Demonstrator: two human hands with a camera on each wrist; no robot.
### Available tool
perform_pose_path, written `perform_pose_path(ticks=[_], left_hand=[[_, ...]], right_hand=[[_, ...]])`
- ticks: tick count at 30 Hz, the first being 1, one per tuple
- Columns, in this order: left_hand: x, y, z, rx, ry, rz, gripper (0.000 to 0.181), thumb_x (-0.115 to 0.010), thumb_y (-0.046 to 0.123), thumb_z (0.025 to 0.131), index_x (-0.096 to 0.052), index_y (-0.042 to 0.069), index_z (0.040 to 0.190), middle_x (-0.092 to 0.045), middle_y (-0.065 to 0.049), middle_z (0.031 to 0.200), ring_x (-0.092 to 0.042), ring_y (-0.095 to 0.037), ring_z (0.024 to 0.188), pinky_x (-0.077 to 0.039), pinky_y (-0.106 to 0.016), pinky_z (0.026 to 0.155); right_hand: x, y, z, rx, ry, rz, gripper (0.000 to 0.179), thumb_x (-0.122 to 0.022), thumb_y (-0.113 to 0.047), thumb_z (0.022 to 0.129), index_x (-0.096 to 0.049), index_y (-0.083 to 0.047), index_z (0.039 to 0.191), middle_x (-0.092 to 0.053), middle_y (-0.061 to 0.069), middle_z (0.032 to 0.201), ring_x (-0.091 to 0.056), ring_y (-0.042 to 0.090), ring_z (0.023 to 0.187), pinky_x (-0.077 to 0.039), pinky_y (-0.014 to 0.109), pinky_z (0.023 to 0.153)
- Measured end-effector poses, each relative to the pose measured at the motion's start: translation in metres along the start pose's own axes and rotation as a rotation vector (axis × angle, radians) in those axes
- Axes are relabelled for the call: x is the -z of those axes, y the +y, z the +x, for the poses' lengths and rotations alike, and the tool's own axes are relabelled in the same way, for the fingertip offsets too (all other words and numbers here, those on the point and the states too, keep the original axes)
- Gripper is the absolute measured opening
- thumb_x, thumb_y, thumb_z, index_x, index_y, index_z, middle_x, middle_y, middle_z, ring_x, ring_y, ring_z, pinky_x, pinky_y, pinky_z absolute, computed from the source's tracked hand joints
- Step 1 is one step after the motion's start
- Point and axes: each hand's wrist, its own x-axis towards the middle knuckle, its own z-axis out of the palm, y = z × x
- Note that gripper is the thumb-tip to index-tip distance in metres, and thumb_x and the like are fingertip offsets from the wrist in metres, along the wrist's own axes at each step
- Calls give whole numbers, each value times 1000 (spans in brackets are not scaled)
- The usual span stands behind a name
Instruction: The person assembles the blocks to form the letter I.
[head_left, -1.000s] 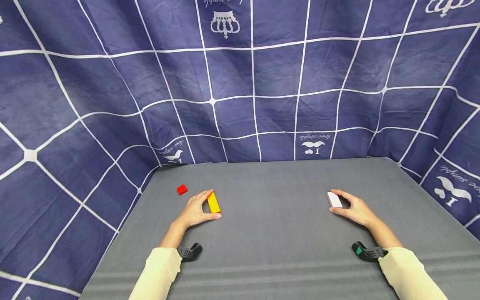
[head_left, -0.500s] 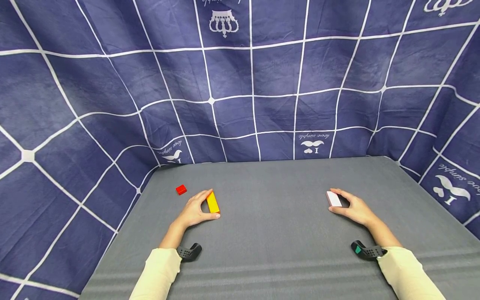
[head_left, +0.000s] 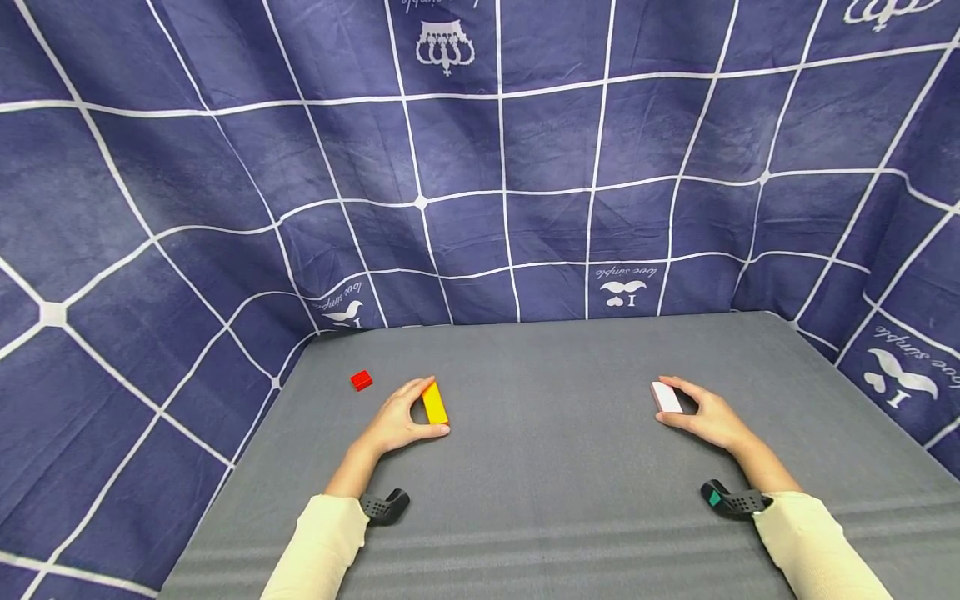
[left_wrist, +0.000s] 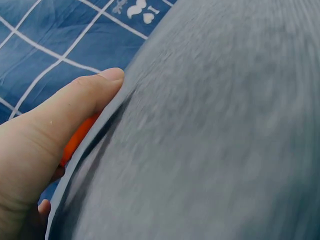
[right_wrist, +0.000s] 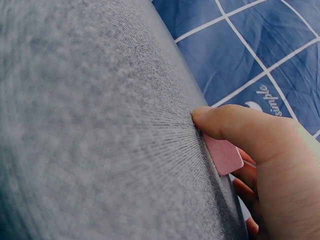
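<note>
My left hand (head_left: 393, 423) holds a yellow block (head_left: 435, 404) by its two ends, thumb at the near end and fingers at the far end. In the left wrist view an orange side of this block (left_wrist: 79, 139) shows behind the thumb, close over the grey cloth, where a dark shadow lies. Over on the right, my right hand (head_left: 711, 419) grips a white-topped block (head_left: 667, 397) between thumb and fingers. Its pink side (right_wrist: 223, 156) shows below the thumb in the right wrist view, down at the cloth. The other fingers are partly hidden behind each thumb.
A small red block (head_left: 362, 381) lies beyond the left hand, to its left. Grey cloth (head_left: 547, 467) covers the table, with creases along the near part. A blue curtain with white lines (head_left: 555, 225) hangs behind and at both sides.
The left hand has shifted a little to the right with the yellow block in the last half second. The right hand and its block stay put, as does the red block.
</note>
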Motion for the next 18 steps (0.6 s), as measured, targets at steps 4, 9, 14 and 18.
perform_pose_path(ticks=[4,9,14,18], left_hand=[[-6,7,4,-2,-8,-9,91,-83,43,72,-45,5,146,-44,-20,144,-39,-40,133,-30,-56,108],[-13,14,10,-13,-15,-3,91,-82,43,73,-45,5,146,-44,-19,144,-39,-39,134,-29,-55,109],[-20,20,16,-20,-33,-8,90,-82,43,73,-44,5,146,-44,-18,145,-38,-38,134,-29,-55,110],[-27,26,21,-47,-35,2,90,-81,44,74,-44,5,146,-45,-17,144,-39,-37,134,-28,-53,111]], right_hand=[[0,1,0,-3,0,4,70,-78,-33,80,-51,-4,139,-48,30,136,-47,47,120,-37,58,92],[0,1,0,-4,-1,2,70,-78,-33,80,-51,-4,139,-48,30,137,-46,48,121,-36,59,93],[-1,1,1,-1,0,8,70,-78,-34,81,-51,-4,139,-47,31,138,-45,50,122,-36,61,94],[-1,1,1,-5,-2,9,70,-77,-34,81,-51,-4,139,-47,30,139,-44,50,124,-35,61,95]])
